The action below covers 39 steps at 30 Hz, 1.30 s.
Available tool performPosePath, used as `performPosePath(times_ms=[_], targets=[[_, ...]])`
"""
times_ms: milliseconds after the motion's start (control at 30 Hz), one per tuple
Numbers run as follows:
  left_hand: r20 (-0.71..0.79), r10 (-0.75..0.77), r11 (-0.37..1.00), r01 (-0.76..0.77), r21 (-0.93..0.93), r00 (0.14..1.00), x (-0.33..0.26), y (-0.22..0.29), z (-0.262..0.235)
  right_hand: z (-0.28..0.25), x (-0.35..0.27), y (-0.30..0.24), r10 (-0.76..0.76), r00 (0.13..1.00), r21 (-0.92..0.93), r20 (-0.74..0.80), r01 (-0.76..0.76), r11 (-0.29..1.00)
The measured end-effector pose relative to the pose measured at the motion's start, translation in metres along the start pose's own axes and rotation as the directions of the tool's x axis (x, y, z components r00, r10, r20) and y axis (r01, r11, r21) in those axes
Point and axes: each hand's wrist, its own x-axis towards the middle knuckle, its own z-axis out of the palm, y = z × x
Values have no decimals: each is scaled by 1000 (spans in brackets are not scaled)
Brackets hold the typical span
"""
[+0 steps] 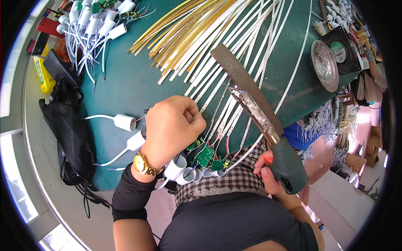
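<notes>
Circuit boards (205,156), small and green, sit at the near edge of a green table (121,79), above a checked cloth (226,180), with white caps (174,168) just beside them. Thin wires run from them toward pale strips (197,37) fanned across the table. Just above the boards, the left hand (173,123) has its fingers curled; whether they grasp anything is hidden. A dark-handled tool (289,167) overlaps the right hand (270,178), fingers bent, grip unclear.
</notes>
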Motion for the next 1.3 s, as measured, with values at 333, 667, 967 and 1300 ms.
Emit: performPosePath(times_ms=[333, 667, 967, 1300], targets=[[10, -43, 999, 43, -11, 999, 0, 3, -1, 3, -1, 11, -1, 997, 151, -81, 13, 989], [-13, 4, 1000, -4, 4, 1000, -1, 1, 0, 3, 1, 13, 7, 997, 157, -79, 6, 988], [42, -4, 999, 2, 51, 999, -1, 3, -3, -1, 4, 12, -33, 992, 150, -123, 51, 987], [-115, 3, 998, -10, -63, 993, 7, -30, -55, -8, 6, 14, -89, 991, 82, -102, 97, 992]])
